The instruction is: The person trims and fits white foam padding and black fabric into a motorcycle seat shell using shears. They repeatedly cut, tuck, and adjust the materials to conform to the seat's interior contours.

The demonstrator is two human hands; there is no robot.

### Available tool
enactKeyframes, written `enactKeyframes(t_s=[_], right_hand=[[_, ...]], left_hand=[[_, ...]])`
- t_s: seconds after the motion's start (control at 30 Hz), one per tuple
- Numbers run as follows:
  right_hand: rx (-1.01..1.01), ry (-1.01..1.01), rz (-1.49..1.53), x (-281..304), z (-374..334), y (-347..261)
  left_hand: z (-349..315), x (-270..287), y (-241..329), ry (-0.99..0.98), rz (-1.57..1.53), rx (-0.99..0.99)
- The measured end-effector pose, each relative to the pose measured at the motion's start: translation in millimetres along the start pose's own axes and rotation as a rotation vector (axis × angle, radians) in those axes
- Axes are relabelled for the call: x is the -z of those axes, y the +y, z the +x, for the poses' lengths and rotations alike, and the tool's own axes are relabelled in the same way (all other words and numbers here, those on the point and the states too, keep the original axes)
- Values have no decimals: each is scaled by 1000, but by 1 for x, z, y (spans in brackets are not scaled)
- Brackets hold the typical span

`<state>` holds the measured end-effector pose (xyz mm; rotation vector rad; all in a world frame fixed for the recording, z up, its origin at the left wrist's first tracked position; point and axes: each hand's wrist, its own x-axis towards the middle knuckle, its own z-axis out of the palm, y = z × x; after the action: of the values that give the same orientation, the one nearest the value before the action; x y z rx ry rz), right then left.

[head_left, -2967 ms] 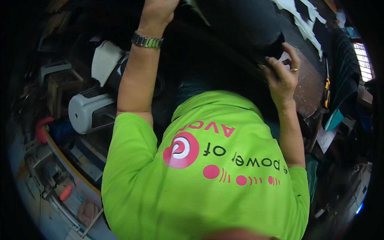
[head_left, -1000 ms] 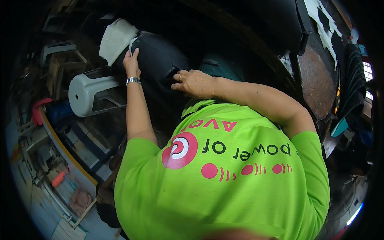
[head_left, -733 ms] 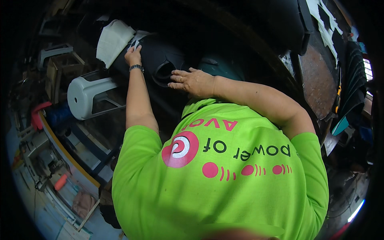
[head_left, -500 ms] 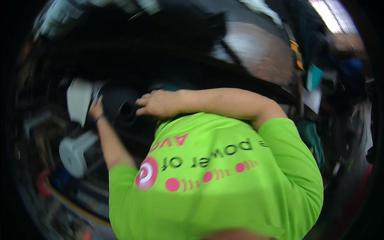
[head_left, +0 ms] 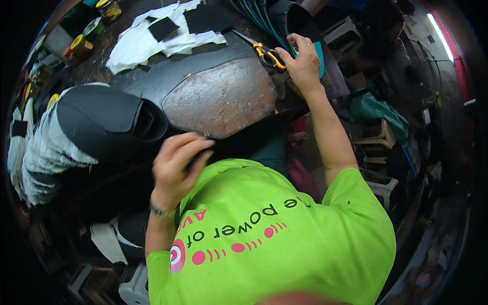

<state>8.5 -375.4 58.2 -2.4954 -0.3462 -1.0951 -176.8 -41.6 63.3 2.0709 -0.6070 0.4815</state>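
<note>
My left hand (head_left: 178,165), a dark band at its wrist, hangs in front of the table's near edge. Its fingers bend loosely, thumb apart, and nothing shows in them. My right hand (head_left: 305,63), with a ring, is over the table's right side, thumb and fingers apart. Beside its thumb lie scissors (head_left: 267,56) with orange and black handles. A flat teal piece (head_left: 319,57) shows behind that hand; contact between them I cannot tell. Between my hands lies a worn brown board (head_left: 221,96) with a rounded outline. Left of it rests a big black tube-like roll (head_left: 99,112), its open end facing right.
White cloth (head_left: 147,43) with black patches lies on the far table. Several yellow-lidded jars (head_left: 81,44) stand at far left. Teal strips (head_left: 262,23) hang over the far right. Plastic stools (head_left: 343,35) and a green bag (head_left: 378,114) stand at right; a pale stool (head_left: 134,287) is lower left.
The view has swung up onto the table. My left hand has come away from dark things low at the left; my right hand has reached out from my body to beside the scissors.
</note>
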Motion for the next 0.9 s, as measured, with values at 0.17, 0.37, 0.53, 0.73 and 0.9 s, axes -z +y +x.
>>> enactKeyframes(t_s=[0.17, 0.37, 0.53, 0.73, 0.9], right_hand=[[-228, -234, -168, -13, 0, 61], [-82, -8, 53, 68, 19, 2], [240, -513, 208, 60, -37, -124], [-105, -791, 583, 61, -50, -94], [-73, -496, 76, 71, -77, -29]], left_hand=[[61, -69, -30, -376, -85, -161], [75, -43, 1, -61, -2, -241], [73, -21, 9, -65, 496, -208], [37, -29, -19, -207, 517, -131], [25, -40, -39, -207, 508, -170]])
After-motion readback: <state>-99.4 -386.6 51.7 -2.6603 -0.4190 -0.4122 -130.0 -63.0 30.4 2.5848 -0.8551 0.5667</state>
